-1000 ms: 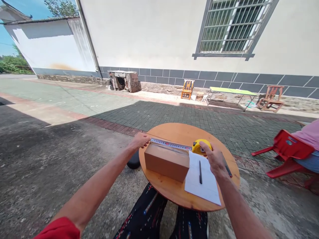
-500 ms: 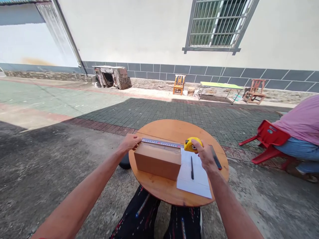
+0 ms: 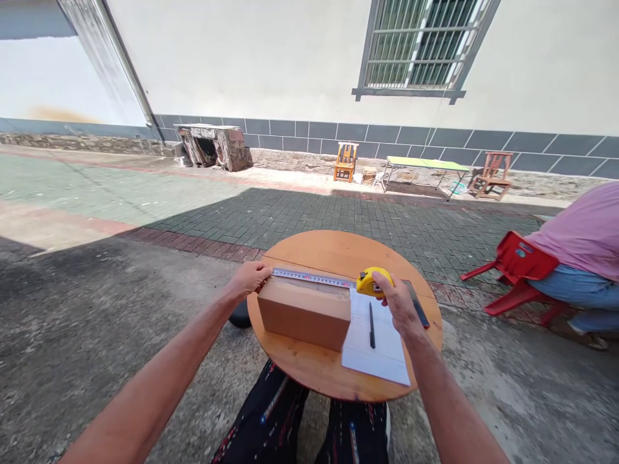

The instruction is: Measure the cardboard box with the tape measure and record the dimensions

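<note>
A closed cardboard box [image 3: 304, 317] rests on the round wooden table [image 3: 333, 248]. Along the far top edge of the box stretches the blade of a yellow tape measure [image 3: 371, 282]. My left hand [image 3: 251, 280] pinches the blade's end at the box's far left corner. Past the right end of the box, my right hand [image 3: 399, 301] grips the yellow case, its fingers wrapped round it. White paper [image 3: 382, 364] lies right of the box, with a black pen [image 3: 372, 325] on top. Partly behind my right hand is a dark flat object [image 3: 416, 306] at the table's right side.
A person in a pink shirt [image 3: 580, 219] sits on a red plastic chair [image 3: 527, 261] to the right. Against the far wall stand a wooden chair [image 3: 345, 162], a green folding table [image 3: 425, 163], a brown chair [image 3: 492, 175] and a weathered stone structure [image 3: 215, 147].
The view has shifted very slightly. Both hands keep their hold on the tape measure, and the box, paper and pen stay in place.
</note>
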`<state>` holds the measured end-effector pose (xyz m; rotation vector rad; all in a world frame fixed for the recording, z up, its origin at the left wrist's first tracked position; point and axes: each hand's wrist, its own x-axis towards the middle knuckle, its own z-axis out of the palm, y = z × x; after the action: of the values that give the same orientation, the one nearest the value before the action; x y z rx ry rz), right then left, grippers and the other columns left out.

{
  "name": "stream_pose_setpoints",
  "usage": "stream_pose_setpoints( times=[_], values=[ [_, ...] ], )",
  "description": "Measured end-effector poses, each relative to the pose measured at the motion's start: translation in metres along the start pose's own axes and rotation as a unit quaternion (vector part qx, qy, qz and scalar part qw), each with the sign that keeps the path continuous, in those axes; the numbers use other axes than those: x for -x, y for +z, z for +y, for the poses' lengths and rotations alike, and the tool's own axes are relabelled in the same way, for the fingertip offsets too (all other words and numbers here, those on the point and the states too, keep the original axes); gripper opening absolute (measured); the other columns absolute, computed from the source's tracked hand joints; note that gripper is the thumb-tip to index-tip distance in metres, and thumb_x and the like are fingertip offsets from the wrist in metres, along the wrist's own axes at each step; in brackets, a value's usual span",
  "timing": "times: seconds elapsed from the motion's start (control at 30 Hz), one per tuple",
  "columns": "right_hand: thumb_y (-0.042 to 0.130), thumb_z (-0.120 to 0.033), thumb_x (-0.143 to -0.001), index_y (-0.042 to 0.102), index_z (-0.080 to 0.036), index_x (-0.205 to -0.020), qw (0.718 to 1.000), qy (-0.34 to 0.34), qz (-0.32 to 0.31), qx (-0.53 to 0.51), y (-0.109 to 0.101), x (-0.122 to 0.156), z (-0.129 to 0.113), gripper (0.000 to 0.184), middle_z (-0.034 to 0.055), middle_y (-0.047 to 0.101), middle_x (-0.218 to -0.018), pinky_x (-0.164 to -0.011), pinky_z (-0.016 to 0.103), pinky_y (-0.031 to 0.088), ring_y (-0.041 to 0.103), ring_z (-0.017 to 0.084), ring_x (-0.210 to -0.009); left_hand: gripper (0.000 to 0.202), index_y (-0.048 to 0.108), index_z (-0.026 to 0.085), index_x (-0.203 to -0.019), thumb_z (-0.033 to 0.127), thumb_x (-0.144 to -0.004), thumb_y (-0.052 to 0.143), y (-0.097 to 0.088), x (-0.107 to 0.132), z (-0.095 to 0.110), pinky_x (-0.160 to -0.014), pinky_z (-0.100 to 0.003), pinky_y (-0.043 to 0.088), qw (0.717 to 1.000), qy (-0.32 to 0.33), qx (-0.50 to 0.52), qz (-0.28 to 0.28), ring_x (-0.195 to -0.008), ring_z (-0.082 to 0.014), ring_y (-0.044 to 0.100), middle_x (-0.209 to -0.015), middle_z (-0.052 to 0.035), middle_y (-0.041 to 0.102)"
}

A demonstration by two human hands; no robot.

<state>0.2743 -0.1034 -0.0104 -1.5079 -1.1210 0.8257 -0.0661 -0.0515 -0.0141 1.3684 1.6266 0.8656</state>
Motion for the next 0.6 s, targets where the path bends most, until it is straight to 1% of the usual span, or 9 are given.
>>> stream_pose_setpoints(
  times=[0.1, 0.3, 0.4, 0.5, 0.6],
  values=[
    [0.063, -0.060, -0.070, 0.063, -0.017, -0.081, 1.000, -0.007, 0.000, -0.006, 0.000, 0.001, -0.002, 0.044, 0.0032, 0.063, -0.075, -0.051, 0.027, 0.039, 0.056, 0.017, -0.064, 0.027, 0.056, 0.016, -0.066, 0.033, -0.085, 0.064, 0.000, 0.001, -0.001, -0.045, -0.020, 0.039, 1.000, 0.014, 0.006, 0.004, -0.048, -0.0086, 0.050, -0.053, 0.0077, 0.048],
    [0.064, -0.060, -0.070, 0.064, -0.017, -0.076, 1.000, -0.024, -0.001, -0.015, 0.000, 0.006, -0.007, 0.044, 0.0040, 0.065, -0.073, -0.053, 0.027, 0.039, 0.056, 0.018, -0.066, 0.027, 0.060, 0.014, -0.081, 0.037, -0.094, 0.059, 0.003, -0.001, -0.007, -0.052, -0.022, 0.046, 1.000, 0.027, -0.008, 0.001, -0.055, -0.0082, 0.053, -0.069, 0.0039, 0.057],
    [0.066, -0.062, -0.069, 0.065, -0.016, -0.076, 0.999, -0.027, 0.003, -0.018, -0.002, 0.011, -0.011, 0.046, 0.0034, 0.063, -0.071, -0.052, 0.027, 0.039, 0.055, 0.017, -0.063, 0.028, 0.060, 0.014, -0.080, 0.038, -0.093, 0.061, 0.000, -0.006, -0.004, -0.055, -0.024, 0.047, 0.999, 0.050, -0.004, 0.007, -0.057, -0.0094, 0.054, -0.070, 0.0033, 0.058],
    [0.066, -0.066, -0.070, 0.064, -0.016, -0.077, 0.999, -0.029, -0.003, -0.030, -0.009, 0.027, -0.016, 0.050, 0.0016, 0.061, -0.069, -0.049, 0.027, 0.040, 0.052, 0.014, -0.056, 0.027, 0.059, 0.015, -0.071, 0.038, -0.086, 0.061, -0.008, -0.011, 0.007, -0.055, -0.024, 0.042, 0.996, 0.090, 0.012, 0.021, -0.057, -0.0111, 0.055, -0.064, 0.0035, 0.058],
    [0.072, -0.064, -0.068, 0.064, -0.016, -0.081, 0.996, -0.024, -0.048, -0.066, -0.016, 0.058, -0.020, 0.050, 0.0005, 0.061, -0.068, -0.046, 0.025, 0.041, 0.052, 0.013, -0.052, 0.025, 0.059, 0.016, -0.070, 0.040, -0.077, 0.056, -0.012, -0.017, 0.024, -0.055, -0.024, 0.038, 0.991, 0.130, 0.026, 0.018, -0.058, -0.0124, 0.054, -0.063, 0.0024, 0.059]
  ],
)
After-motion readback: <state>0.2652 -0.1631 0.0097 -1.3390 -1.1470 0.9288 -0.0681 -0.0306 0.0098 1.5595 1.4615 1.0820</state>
